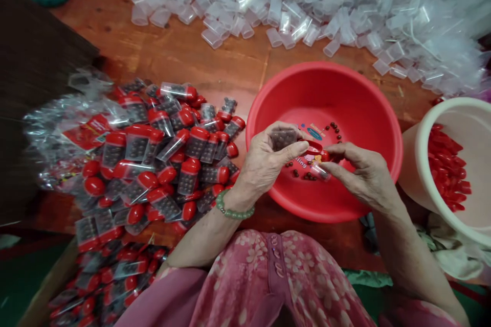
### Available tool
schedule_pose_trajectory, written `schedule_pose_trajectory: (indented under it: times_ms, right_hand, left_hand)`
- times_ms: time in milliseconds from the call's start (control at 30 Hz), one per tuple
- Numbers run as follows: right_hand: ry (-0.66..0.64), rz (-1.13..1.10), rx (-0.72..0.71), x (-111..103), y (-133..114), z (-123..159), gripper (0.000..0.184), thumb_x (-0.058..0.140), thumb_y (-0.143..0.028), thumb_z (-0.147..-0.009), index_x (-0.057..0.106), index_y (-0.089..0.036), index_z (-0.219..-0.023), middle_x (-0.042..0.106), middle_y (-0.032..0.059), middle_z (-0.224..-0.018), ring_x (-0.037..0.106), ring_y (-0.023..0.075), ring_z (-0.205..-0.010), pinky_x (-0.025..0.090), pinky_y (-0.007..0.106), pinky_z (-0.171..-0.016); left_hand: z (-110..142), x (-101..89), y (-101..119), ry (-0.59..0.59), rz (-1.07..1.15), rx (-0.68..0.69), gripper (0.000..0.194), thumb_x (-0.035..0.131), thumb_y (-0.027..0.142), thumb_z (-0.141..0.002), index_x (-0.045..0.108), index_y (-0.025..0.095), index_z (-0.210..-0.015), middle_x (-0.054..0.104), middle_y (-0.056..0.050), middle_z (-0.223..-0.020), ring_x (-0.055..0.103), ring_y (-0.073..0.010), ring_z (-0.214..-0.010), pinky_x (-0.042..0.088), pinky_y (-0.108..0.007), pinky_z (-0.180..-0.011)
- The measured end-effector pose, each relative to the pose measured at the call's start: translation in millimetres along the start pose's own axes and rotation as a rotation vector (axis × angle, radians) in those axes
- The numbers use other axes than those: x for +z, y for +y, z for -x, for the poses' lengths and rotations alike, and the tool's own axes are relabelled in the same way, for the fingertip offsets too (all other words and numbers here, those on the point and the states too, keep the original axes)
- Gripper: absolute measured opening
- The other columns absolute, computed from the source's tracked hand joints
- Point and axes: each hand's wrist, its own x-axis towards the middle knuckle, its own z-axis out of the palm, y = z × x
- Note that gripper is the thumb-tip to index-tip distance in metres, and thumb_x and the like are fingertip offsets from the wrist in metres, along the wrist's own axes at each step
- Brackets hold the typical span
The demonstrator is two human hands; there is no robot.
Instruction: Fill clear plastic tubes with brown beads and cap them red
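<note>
Red and clear plastic form the container [284, 137], dark beads [289, 139] showing through its wall, held above the red basin [326, 87] by the left hand [264, 156], its thumb and fingers closed around it; the right hand [362, 171] has thumb and fingers nearly together beside a small red piece [325, 155], whether gripping it I cannot tell. Around the basin sit filled containers [197, 141] to the left, a white bucket [424, 135] of red parts [445, 168] to the right, and clear tubes [286, 23] heaped beyond
</note>
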Motion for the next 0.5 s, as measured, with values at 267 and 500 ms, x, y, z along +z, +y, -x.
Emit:
schedule_pose_trajectory:
  times_ms: [267,500]
  right_hand:
    - [0.186,-0.113,-0.08,11,-8,-6,0.019,0.078,-0.022,-0.088,0.081,-0.028,-0.106,0.081,0.001,-0.09,0.074,0.0169,-0.075,0.063,0.033,-0.075]
    - [0.21,-0.039,-0.164,21,-17,-4,0.026,0.073,-0.018,-0.091,0.077,-0.027,-0.114,0.081,0.0062,-0.1,0.077,0.0224,-0.088,0.065,0.039,-0.082]
  left_hand:
    - [5,6.2,5,-0.026,-0.156,0.036,0.029,0.093,0.039,-0.073,0.075,0.021,-0.087,0.075,0.0,-0.088,0.071,-0.013,-0.082,0.059,-0.026,-0.082]
    - [8,9.4,6,-0.059,-0.288,0.093,0.02,0.085,0.037,-0.081,0.076,0.02,-0.085,0.076,-0.002,-0.09,0.071,-0.0154,-0.087,0.058,-0.028,-0.088]
